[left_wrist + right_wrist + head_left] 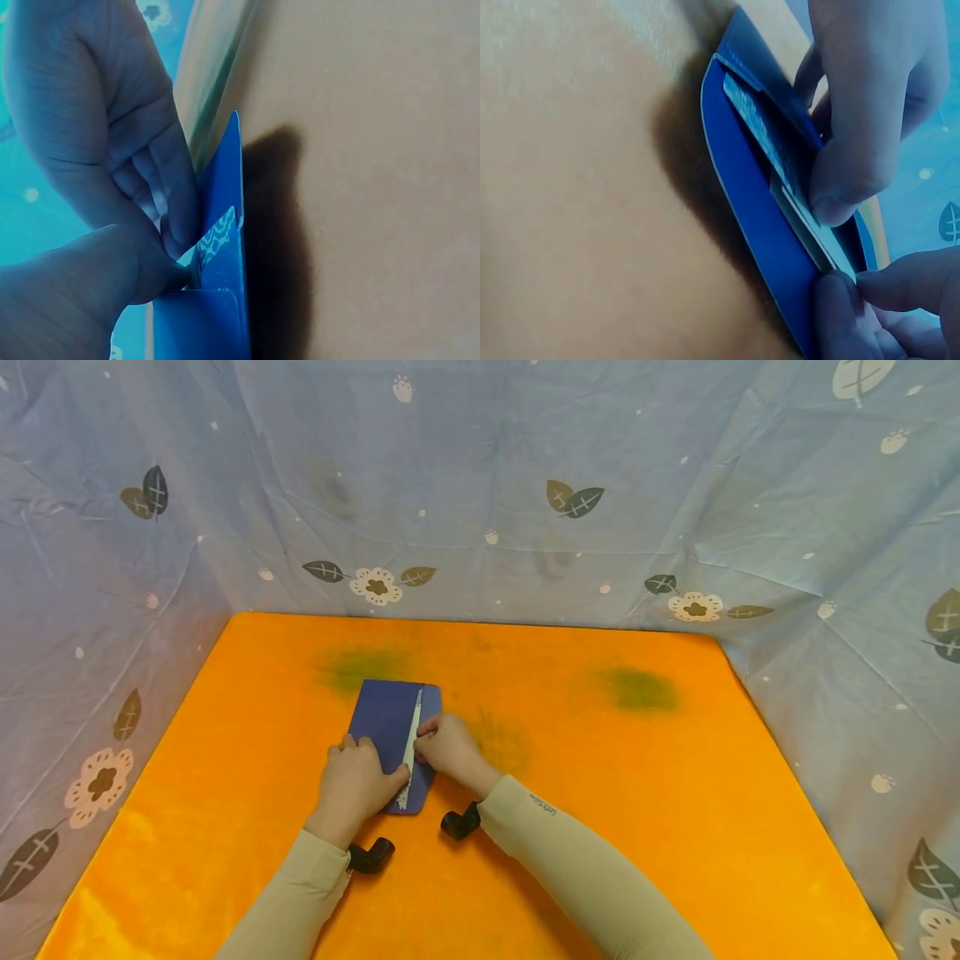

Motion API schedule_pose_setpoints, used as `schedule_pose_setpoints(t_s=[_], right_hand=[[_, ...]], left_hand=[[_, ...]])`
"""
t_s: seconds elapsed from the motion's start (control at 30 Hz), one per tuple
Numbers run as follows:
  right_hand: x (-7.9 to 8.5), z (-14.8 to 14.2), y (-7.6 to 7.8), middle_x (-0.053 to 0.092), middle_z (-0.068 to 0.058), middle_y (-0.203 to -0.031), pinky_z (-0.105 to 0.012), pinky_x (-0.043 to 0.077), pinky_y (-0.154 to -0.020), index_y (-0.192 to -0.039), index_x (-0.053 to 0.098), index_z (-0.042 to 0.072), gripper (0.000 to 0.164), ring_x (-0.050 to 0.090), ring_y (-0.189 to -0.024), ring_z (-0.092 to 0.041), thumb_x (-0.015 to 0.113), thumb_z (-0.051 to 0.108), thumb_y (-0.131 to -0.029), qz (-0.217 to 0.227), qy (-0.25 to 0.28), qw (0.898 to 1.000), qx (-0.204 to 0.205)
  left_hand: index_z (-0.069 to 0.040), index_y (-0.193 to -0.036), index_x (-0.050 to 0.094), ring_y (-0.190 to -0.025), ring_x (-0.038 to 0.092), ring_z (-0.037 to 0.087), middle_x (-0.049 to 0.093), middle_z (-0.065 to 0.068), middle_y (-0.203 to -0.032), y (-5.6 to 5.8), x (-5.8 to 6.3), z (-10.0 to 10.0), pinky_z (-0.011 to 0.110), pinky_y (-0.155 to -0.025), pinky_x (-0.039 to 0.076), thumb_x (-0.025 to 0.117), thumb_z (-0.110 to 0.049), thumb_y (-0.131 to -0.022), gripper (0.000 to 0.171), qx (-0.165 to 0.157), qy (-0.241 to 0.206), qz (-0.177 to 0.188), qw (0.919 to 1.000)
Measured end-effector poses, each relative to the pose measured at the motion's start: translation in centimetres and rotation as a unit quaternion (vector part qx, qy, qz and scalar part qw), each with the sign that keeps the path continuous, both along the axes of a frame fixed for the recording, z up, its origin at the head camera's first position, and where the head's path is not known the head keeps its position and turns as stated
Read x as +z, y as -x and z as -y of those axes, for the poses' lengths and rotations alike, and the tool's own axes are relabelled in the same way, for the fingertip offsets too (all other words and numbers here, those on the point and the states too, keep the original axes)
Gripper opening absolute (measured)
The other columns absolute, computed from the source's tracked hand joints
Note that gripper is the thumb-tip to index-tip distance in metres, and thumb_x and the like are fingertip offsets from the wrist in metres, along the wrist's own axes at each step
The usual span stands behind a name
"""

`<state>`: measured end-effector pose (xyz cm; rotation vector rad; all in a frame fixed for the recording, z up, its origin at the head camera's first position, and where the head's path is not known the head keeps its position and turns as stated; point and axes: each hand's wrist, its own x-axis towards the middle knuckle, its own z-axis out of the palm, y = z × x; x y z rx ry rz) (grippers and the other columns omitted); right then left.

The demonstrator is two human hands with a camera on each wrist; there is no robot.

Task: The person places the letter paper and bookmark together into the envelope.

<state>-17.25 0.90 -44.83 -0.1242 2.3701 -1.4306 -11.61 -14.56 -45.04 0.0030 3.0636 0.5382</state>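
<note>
A blue envelope (381, 708) lies on the table left of the middle, its flap (742, 187) open to the right. A whitish card (412, 727) with lace-like patterned ends shows along the opening, partly inside. My left hand (352, 785) grips the envelope from its left side, the thumb reaching to the opening beside the card. With thumb and fingertips, my right hand (448, 747) pinches the card's edge over the flap. In the left wrist view the patterned end (216, 234) of the card stands between the flap and the envelope body.
An orange cloth (600, 793) covers the table, with darker greenish patches at the back. Blue-grey curtains (487, 460) with leaf and flower prints surround three sides. A small black device (372, 857) sits at each wrist, under the sleeves.
</note>
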Motion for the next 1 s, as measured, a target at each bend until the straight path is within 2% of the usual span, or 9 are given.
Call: schedule_pose_setpoints(t_s=[0.27, 0.4, 0.6, 0.77, 0.9, 1.0], right_hand=[[0.1, -0.1, -0.4, 0.069, -0.008, -0.081, -0.028, 0.055, -0.065, -0.106, 0.068, -0.004, 0.019, 0.068, -0.071, -0.017, 0.061, 0.005, -0.091, 0.006, 0.009, 1.000, 0.009], [0.2, -0.2, -0.6, 0.068, -0.006, -0.083, -0.026, 0.052, -0.061, -0.107, 0.068, -0.003, 0.020, 0.063, -0.066, -0.015, 0.059, 0.005, -0.091, -0.018, -0.024, 0.999, 0.018], [0.0, -0.5, -0.6, 0.065, -0.003, -0.083, -0.024, 0.047, -0.058, -0.104, 0.069, 0.001, 0.018, 0.055, -0.064, -0.014, 0.059, 0.006, -0.090, -0.065, -0.075, 0.995, 0.032], [-0.6, -1.6, -0.4, 0.064, -0.002, -0.092, -0.028, 0.049, -0.067, -0.108, 0.066, 0.004, 0.017, 0.058, -0.076, -0.015, 0.060, 0.013, -0.095, -0.097, -0.096, 0.990, 0.045], [-0.9, -3.4, -0.1, 0.064, -0.005, -0.105, -0.033, 0.050, -0.080, -0.117, 0.063, 0.002, 0.025, 0.060, -0.092, -0.019, 0.058, 0.016, -0.097, -0.132, -0.105, 0.985, 0.047], [-0.9, -5.0, 0.2, 0.064, -0.006, -0.109, -0.035, 0.051, -0.082, -0.121, 0.061, 0.002, 0.028, 0.061, -0.094, -0.020, 0.058, 0.017, -0.097, -0.148, -0.109, 0.982, 0.035]], left_hand=[[0.021, -0.114, 0.051, -0.092, 0.047, 0.051, 0.048, 0.039, -0.111, -0.1, 0.1, 0.0, 0.056, -0.077, 0.046, 0.068, -0.051, -0.082, 0.080, -0.001, -0.003, -0.001, 1.0000], [0.020, -0.111, 0.051, -0.092, 0.047, 0.050, 0.048, 0.038, -0.108, -0.1, -0.1, -0.1, 0.055, -0.075, 0.047, 0.068, -0.051, -0.081, 0.079, -0.001, -0.003, 0.000, 1.0000], [0.020, -0.107, 0.051, -0.092, 0.048, 0.051, 0.048, 0.040, -0.108, -0.2, -0.7, -0.4, 0.054, -0.074, 0.049, 0.071, -0.051, -0.079, 0.080, -0.007, 0.013, -0.029, 0.9995], [0.023, -0.119, 0.047, -0.099, 0.047, 0.054, 0.044, 0.043, -0.117, -0.4, -1.2, -0.1, 0.056, -0.075, 0.050, 0.069, -0.055, -0.081, 0.089, -0.015, 0.022, -0.036, 0.9990], [0.021, -0.129, 0.043, -0.111, 0.044, 0.058, 0.039, 0.044, -0.130, -0.4, -1.4, 0.6, 0.060, -0.086, 0.046, 0.065, -0.052, -0.086, 0.088, -0.018, 0.012, -0.026, 0.9994], [0.019, -0.134, 0.039, -0.116, 0.039, 0.060, 0.036, 0.045, -0.134, -0.2, -1.3, 1.2, 0.063, -0.093, 0.040, 0.066, -0.052, -0.085, 0.090, -0.022, 0.001, -0.006, 0.9997]])
